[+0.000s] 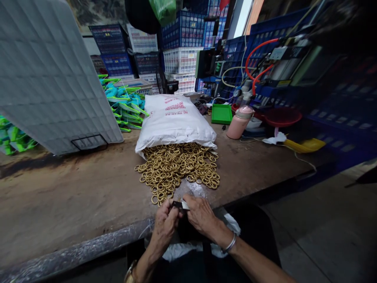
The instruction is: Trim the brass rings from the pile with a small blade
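My left hand [167, 220] is closed in a pinch just in front of the heap; what its fingers hold is hidden. Pressed close beside it, my right hand [202, 217] grips a small knife-like tool [178, 204] with a dark part and a pale, shiny part. The dark part reaches to the left fingertips. Right beyond both hands, many brass-coloured rings [176, 165] spill over the worktable [88, 192]. They come from the open mouth of a white sack [173, 127] with red print, lying on its side.
A grey ribbed panel [59, 78] stands at left, with green and blue plastic pieces [125, 104] behind it. A green tray [222, 114], pink bottle [240, 122], red dish [282, 116] and yellow scoop [304, 145] lie at right. Stacked crates [182, 61] fill the back.
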Tool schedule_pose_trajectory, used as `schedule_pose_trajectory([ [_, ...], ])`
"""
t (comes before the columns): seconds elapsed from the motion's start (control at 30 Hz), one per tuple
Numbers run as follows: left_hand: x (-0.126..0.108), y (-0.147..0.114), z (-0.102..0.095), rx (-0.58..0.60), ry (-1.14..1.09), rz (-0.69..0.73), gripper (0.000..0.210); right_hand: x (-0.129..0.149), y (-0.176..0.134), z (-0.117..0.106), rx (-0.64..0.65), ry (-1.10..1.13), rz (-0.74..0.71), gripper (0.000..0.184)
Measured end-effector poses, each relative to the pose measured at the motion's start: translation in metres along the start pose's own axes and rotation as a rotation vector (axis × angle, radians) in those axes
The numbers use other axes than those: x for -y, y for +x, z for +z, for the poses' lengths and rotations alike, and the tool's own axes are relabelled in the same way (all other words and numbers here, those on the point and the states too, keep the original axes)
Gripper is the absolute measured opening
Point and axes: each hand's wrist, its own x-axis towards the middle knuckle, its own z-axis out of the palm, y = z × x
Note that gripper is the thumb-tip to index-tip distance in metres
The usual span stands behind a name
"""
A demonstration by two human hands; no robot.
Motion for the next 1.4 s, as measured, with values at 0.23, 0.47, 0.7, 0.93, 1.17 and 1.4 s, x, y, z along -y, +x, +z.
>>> schedule_pose_trajectory([
  [0.23,-0.001,-0.007,-0.003,0.022,0.020,0.031,0.030,-0.005,0.003,0.000,0.008,0.031,-0.010,0.019],
  [0.47,0.000,-0.024,-0.005,0.161,-0.179,-0.101,0.029,-0.019,0.022,0.007,-0.083,-0.012,0.065,0.017],
  [0.7,0.011,-0.017,-0.016,0.117,-0.361,-0.122,0.028,-0.006,0.048,0.007,-0.185,-0.027,0.085,0.016],
  [0.93,0.008,-0.014,-0.020,0.079,-0.383,-0.045,0.022,-0.001,0.059,0.002,-0.133,-0.053,0.122,0.013],
  [1.17,0.011,-0.009,-0.019,-0.021,-0.197,-0.031,0.027,0.004,0.024,-0.005,-0.054,0.175,-0.123,0.029],
  [1.4,0.004,-0.008,-0.017,-0.027,-0.100,-0.023,0.033,0.009,0.009,-0.004,0.020,0.183,-0.173,0.034],
])
